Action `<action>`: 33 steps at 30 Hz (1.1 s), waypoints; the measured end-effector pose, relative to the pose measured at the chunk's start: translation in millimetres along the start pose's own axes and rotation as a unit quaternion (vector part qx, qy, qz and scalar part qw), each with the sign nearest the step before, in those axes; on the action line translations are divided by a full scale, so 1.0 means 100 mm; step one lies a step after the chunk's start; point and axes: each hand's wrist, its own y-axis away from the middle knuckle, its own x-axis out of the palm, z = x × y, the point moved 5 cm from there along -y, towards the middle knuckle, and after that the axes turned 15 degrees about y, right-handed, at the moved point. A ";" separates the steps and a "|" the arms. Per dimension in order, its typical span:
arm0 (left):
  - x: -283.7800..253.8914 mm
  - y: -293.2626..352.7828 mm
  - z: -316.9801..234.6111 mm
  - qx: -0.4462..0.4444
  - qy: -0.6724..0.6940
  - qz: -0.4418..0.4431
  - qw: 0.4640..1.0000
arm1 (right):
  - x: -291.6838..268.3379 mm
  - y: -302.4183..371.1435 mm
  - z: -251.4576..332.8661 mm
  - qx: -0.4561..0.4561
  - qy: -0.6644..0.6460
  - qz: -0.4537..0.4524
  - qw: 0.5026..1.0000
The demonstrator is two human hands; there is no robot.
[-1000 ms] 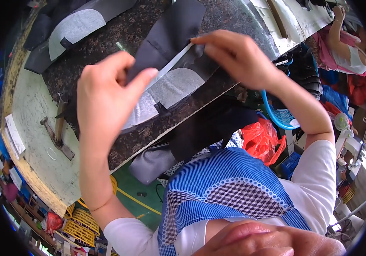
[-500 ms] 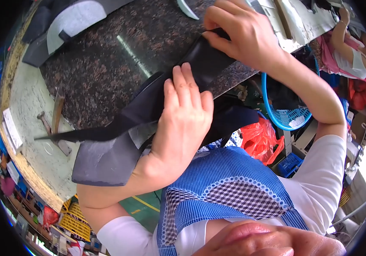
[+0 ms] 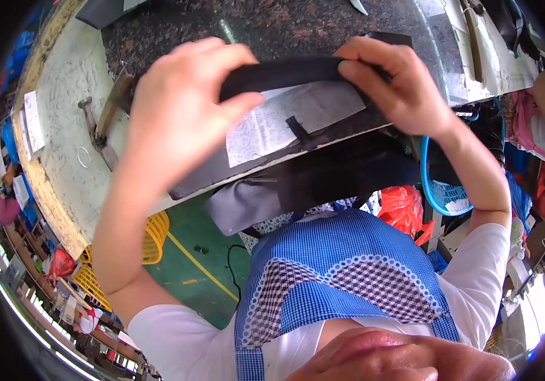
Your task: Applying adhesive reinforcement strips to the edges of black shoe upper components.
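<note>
Dark speckled stone (image 3: 177,28) tops the worktable, with a pale worn bench surface (image 3: 62,120) to its left and green floor (image 3: 190,260) below. Through the head camera, I have both hands raised at the stone's near edge. The right hand (image 3: 399,82) pinches the right end of a rolled-over black band between thumb and fingers; that band belongs to the black piece (image 3: 285,74) lying along the table edge. My left hand (image 3: 186,98) curves thumb and fingers around the band's left end, but it is blurred and I cannot tell whether it grips. Between the hands, just below the band, I see a light grey lining panel (image 3: 266,130) bearing a small black tab (image 3: 297,129). A hammer (image 3: 102,146) rests on the bench at left; a blue basket (image 3: 444,193) and red plastic bag (image 3: 401,206) sit below the table at right.
</note>
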 end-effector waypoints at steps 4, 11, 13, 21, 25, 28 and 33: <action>0.02 0.14 -0.02 0.106 0.019 0.050 0.993 | 0.04 -0.04 0.07 -0.170 0.066 0.044 0.982; -0.07 0.43 0.02 0.084 -0.106 0.013 0.991 | 0.10 -0.09 0.44 -0.247 0.234 0.044 0.939; -0.13 0.48 0.16 0.044 -0.069 0.019 0.996 | 0.14 -0.09 0.45 -0.209 0.255 0.063 0.942; -0.18 0.63 0.29 0.073 0.031 0.014 0.997 | 0.58 -0.19 0.72 -0.242 0.196 0.017 0.950; -0.13 0.80 0.25 0.168 -0.108 0.041 0.979 | 0.60 -0.19 0.71 -0.315 0.222 0.068 0.920; -0.08 0.96 0.17 0.219 -0.206 0.031 0.953 | 0.62 -0.19 0.73 -0.335 0.260 0.099 0.900; -0.26 1.06 0.26 0.144 -0.220 0.051 0.964 | 0.81 -0.27 0.95 -0.342 0.336 0.125 0.869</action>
